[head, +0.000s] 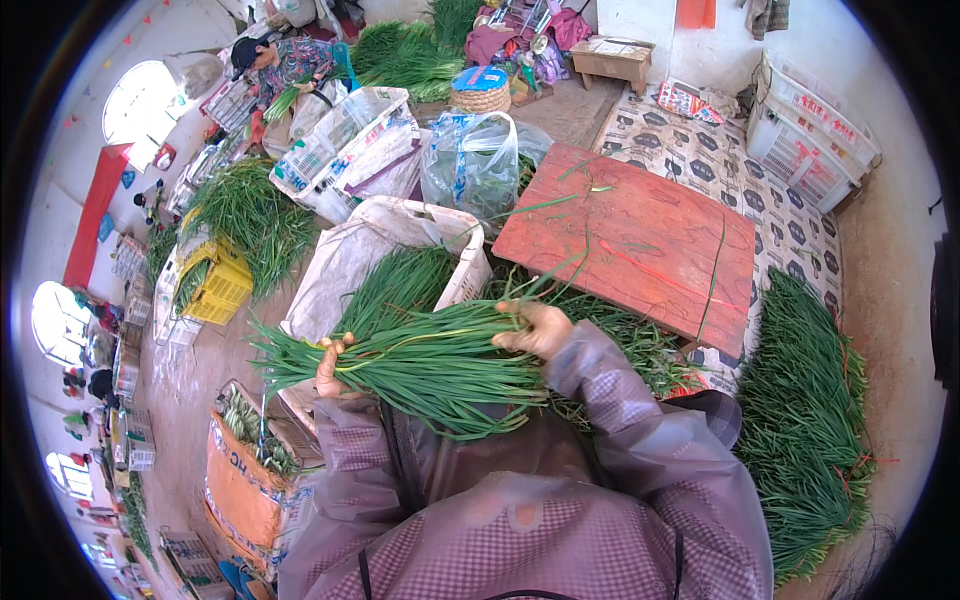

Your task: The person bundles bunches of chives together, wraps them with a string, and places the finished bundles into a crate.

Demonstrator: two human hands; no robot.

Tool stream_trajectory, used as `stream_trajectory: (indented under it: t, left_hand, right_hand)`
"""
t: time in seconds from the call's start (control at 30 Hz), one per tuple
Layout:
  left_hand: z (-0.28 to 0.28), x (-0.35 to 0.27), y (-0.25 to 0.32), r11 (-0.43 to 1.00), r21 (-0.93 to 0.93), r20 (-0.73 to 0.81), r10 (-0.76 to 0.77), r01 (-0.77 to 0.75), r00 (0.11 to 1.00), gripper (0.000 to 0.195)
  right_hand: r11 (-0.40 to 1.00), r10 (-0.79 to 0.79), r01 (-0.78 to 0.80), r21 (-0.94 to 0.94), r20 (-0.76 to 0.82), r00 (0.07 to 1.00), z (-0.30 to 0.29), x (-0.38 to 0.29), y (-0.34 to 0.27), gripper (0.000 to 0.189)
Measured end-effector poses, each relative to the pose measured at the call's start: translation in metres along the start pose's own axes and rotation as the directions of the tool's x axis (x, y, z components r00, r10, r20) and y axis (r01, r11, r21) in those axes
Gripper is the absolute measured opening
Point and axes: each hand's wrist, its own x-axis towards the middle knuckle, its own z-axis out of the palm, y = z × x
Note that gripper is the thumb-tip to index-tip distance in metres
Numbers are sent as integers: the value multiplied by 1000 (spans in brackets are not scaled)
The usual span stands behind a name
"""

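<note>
A loose bunch of long green leafy stalks, like Chinese chives [442, 367], lies across my lap in the middle of the view. My left hand [335, 367] is closed around the bunch near its left end. At the bunch's upper right edge, my right hand [536, 330] pinches some leaves between thumb and fingers. Just beyond the bunch is a white plastic crate [469, 232] with a pale liner and more green stalks [405, 281] inside. A low red wooden board [637, 232] stands to the right, with stray leaves and a red strand on it.
Stacked chives [806, 427] lie at the right by the wall. Loose leaves [626, 330] lie under the board's near edge. Beyond are a clear plastic bag [472, 161], another white crate [337, 142] and a seated person [289, 67] holding greens. A yellow basket [221, 281] and an orange-sided container [244, 480] stand left.
</note>
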Motion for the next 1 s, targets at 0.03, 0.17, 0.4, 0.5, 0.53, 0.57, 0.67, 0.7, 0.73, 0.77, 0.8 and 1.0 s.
stream_trajectory:
  t: [0.03, 0.17, 0.4, 0.5, 0.53, 0.57, 0.67, 0.7, 0.73, 0.77, 0.8, 1.0]
  left_hand:
    - [4, -2, 2, 1000, -2, 29, -15, 15, 999, 15]
    - [-8, 3, 2, 999, 33, 59, 13, -15, 998, 15]
    - [1, -3, -3, 997, -59, 27, 60, -58, 998, 20]
    - [-2, -1, -4, 997, -57, 37, 49, -47, 998, 21]
    - [-4, 0, -3, 998, -47, 44, 49, -47, 998, 21]
    - [-5, 1, -3, 998, -37, 51, 49, -47, 997, 21]
    - [-3, 2, -3, 999, -25, 98, 39, -37, 994, 16]
    - [-5, 2, -2, 999, -18, 104, 42, -40, 994, 16]
    - [-8, 3, -1, 999, -12, 110, 45, -44, 993, 17]
    - [-10, 4, 1, 999, -6, 116, 47, -47, 992, 17]
    - [-4, 3, 0, 999, 1, 116, 33, -33, 993, 17]
    - [18, -7, 6, 999, -38, 99, -29, 33, 995, 17]
  right_hand:
    - [988, 59, -48, -146, 74, 996, 3, 1, -11, 38]
    - [957, 52, -2, -290, 163, 985, 6, 18, 4, 27]
    - [979, -95, 109, -171, 83, 992, 15, 15, 17, 19]
    - [933, -220, 248, -260, 132, 967, 18, 20, 23, 26]
    - [895, -257, 304, -327, 180, 950, 19, 22, 22, 28]
    - [848, -289, 360, -389, 230, 929, 21, 24, 22, 30]
    - [844, -243, 338, -417, 266, 933, 31, 28, 21, 26]
    - [842, -229, 329, -428, 269, 936, 35, 28, 18, 24]
    - [866, -166, 296, -404, 325, 931, 35, 29, 13, 25]
    - [857, -198, 324, -401, 324, 925, 38, 30, 16, 27]
    - [847, -227, 348, -401, 320, 920, 39, 31, 21, 28]
    - [931, -187, 58, 362, 333, 924, 20, 9, 22, 16]
